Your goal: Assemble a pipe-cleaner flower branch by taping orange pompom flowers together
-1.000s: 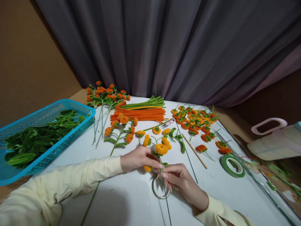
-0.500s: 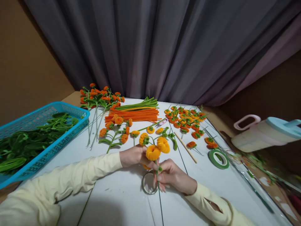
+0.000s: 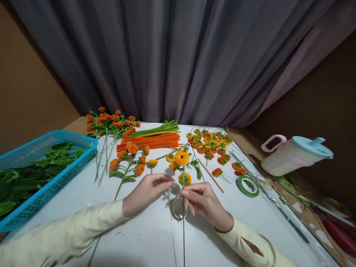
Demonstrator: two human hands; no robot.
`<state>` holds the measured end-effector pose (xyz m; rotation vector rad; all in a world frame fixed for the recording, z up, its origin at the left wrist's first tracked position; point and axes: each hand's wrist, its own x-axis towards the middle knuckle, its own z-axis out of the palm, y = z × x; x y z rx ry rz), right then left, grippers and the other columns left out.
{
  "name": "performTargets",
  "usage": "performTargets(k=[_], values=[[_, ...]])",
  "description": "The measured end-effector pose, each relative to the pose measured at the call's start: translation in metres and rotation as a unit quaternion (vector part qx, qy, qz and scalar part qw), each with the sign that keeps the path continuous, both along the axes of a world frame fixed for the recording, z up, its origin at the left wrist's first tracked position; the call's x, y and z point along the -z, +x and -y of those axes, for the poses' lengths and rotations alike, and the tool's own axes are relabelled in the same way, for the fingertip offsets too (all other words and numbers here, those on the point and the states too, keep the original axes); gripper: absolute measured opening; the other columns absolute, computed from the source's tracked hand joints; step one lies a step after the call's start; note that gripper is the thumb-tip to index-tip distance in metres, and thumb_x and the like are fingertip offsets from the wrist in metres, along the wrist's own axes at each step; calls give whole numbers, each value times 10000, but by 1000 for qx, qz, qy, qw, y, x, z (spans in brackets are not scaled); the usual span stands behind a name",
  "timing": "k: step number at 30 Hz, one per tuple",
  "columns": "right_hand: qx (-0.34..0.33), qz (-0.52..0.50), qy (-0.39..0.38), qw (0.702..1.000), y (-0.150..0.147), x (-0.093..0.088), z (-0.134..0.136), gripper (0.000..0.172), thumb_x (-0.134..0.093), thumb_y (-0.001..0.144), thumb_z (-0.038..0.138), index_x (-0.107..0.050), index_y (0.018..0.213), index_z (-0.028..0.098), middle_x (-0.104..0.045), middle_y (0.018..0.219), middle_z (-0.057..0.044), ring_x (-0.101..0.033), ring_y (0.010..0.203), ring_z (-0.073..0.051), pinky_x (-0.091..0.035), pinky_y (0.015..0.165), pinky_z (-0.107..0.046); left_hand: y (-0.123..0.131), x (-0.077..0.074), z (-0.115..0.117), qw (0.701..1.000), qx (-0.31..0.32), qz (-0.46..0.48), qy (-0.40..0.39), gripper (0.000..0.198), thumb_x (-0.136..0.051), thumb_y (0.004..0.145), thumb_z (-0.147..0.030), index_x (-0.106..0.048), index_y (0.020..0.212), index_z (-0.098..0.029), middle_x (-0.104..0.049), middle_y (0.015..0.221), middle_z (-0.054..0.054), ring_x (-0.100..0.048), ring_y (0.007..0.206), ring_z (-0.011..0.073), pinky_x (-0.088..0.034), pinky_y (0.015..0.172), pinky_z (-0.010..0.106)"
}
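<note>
My right hand [image 3: 201,202] pinches the thin green stem [image 3: 183,230] of a yellow-orange pipe-cleaner flower sprig [image 3: 181,158] and holds it upright over the white table [image 3: 144,237]. A smaller orange bloom [image 3: 185,179] sits lower on the same stem. My left hand [image 3: 147,191] lies just left of the stem with its fingertips drawn together; a fine strand of tape seems to run from them, though I cannot make it out. A roll of tape [image 3: 178,208] rests on the table under my hands.
A blue basket [image 3: 52,183] of green leaves is at the left. Finished orange sprigs [image 3: 111,124], orange and green pipe cleaners [image 3: 152,140], loose small blooms [image 3: 213,144], a wooden stick [image 3: 213,175], a green tape roll [image 3: 247,185] and a pale jug [image 3: 297,155] surround the hands.
The flower sprig has been raised from lying near the table to standing upright in my right hand. My left hand has shifted left, off the bloom. The camera has tilted.
</note>
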<state>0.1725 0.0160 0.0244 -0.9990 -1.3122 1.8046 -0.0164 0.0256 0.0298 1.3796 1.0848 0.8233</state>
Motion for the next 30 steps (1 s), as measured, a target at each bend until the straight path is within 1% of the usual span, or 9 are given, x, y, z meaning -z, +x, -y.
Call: performTargets(k=[4,7,10,13,16,19,21,26,30], values=[[-2,29,8,1000,-6,-7,3,312,-638,750,347,-629,557,101,-525,423,9,-427,341,-55,-213,351,-191,-1,-16,13,979,-26,-162,124,329,-535,790,-391,-636,583,-156,-595,518,6,-479,496,121,-344,497,218],[-2,74,31,997,-11,-14,7,322,-628,736,321,-584,485,124,-532,417,9,-452,327,-70,-299,367,-197,8,-24,11,933,-30,-254,254,372,-537,788,-402,-607,503,-174,-561,467,5,-430,436,108,-293,495,235],[14,127,56,990,-14,-16,10,324,-562,757,262,-550,455,146,-523,397,16,-447,302,-76,-348,378,-206,19,-24,3,887,-29,-348,303,459,-504,797,-447,-538,421,-186,-497,406,14,-418,415,126,-256,500,251],[38,186,82,978,-15,-14,10,329,-501,761,196,-510,434,163,-513,381,19,-454,298,-80,-353,369,-200,28,-22,-4,857,-45,-413,306,370,-497,798,-438,-571,530,-194,-478,421,15,-471,436,168,-256,519,257],[64,249,124,959,-14,-14,7,311,-464,726,120,-476,420,170,-501,366,26,-456,299,-77,-348,362,-186,34,-24,-7,849,-60,-438,291,252,-505,788,-414,-604,720,-193,-506,476,16,-517,473,202,-260,529,260],[74,308,168,934,-12,-16,1,300,-432,689,66,-447,409,171,-481,343,34,-458,306,-75,-333,366,-174,37,-26,-13,858,-63,-438,262,228,-492,792,-382,-610,819,-189,-503,488,2,-522,501,197,-263,530,256],[74,338,188,919,-10,-16,-2,304,-426,690,62,-428,406,172,-469,331,37,-452,306,-72,-330,374,-171,38,-24,-19,884,-62,-403,228,211,-512,778,-366,-624,761,-187,-467,455,-21,-489,488,172,-263,523,251],[65,344,183,919,-9,-14,-2,351,-457,776,169,-419,427,171,-420,317,47,-424,293,-69,-340,386,-178,39,-17,-30,989,-58,-132,41,256,-630,673,-396,-595,619,-147,-355,426,-71,-321,408,89,-212,436,228],[88,272,153,946,-9,-6,5,320,-510,806,291,-491,514,160,-403,373,59,-383,311,-60,-314,372,-183,36,-12,-29,995,-46,47,-70,275,-705,606,-358,-560,567,-127,-389,444,-73,-280,400,54,-183,403,207]])
